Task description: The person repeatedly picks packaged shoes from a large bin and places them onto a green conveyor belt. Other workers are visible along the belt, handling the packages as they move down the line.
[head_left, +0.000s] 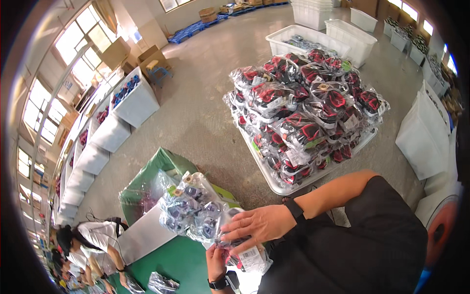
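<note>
In front of my body is a clear plastic bag (252,259) with red-and-dark shoes inside and a white printed label on it. My right hand (262,225) lies across the upper part of this bag, fingers stretched out and slightly spread. My left hand (216,262) is closed on the bag's near left edge, its thumb and fingers pinching the plastic; part of the grip is hidden. Just beyond my hands, a heap of bagged blue-grey shoes (191,206) rests beside a green-lined bin (164,164). Dark bands circle both my wrists.
A white tray (274,183) piled high with bagged red-and-black shoes stands ahead on the floor. A green worktable (161,255) runs left, with bagged shoes (163,283) and co-workers (98,240) along it. White bins (137,103) line the left; another white bin (421,132) stands right.
</note>
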A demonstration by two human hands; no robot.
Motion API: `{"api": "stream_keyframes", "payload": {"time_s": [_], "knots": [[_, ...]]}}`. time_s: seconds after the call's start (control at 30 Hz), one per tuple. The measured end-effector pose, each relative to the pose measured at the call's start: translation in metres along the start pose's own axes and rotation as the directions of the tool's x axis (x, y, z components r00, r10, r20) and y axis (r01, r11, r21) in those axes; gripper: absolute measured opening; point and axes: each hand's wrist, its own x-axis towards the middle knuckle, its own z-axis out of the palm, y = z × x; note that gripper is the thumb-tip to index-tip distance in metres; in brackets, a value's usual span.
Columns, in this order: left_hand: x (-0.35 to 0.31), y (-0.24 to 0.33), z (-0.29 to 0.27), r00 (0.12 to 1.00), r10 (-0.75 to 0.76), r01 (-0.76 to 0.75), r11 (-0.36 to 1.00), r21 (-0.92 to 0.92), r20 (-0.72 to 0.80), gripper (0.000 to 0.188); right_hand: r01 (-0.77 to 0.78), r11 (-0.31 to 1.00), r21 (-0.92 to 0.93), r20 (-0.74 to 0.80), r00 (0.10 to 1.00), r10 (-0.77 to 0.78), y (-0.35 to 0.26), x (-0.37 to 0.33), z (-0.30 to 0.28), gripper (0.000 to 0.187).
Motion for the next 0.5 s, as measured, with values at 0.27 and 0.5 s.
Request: {"api": "stream_keyframes", "payload": {"time_s": [0.27,0.5], "knots": [[0.043,0.016,0.078,0.991,0.108,-0.099,0.989,-0.110,0.080,0.027,-0.194,0.974,-0.116,-0.033,0.981,0.192,0.010,-0.038,-0.089,0.048],[0.018,0.011,0.058,0.996,0.022,-0.033,0.992,-0.124,-0.088,0.043,-0.597,0.769,-0.229,-0.431,0.770,0.470,0.036,-0.102,-0.200,0.066]]}}
